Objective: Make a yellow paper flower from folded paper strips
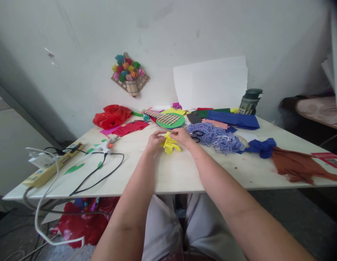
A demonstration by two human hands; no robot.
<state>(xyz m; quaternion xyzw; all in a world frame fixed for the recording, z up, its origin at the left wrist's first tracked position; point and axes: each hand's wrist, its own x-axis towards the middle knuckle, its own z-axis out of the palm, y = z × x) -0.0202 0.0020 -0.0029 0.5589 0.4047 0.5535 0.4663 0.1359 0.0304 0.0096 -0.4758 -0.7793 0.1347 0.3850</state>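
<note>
A crumpled piece of yellow paper (170, 144) lies at the middle of the pale table (168, 174). My left hand (154, 140) pinches its left side with closed fingers. My right hand (182, 136) grips its right top edge, fingers also closed. Both forearms reach in from the near edge. Black-handled scissors (197, 136) rest just right of my right hand, against a heap of lilac thread (217, 137).
A glue gun (105, 146) with a black cord, a yellow power strip (50, 166) and green paper leaves lie at left. Red paper, a red bag (111, 115), a green woven disc (170, 120), blue and brown cloths and a dark jar (250, 101) fill the back and right.
</note>
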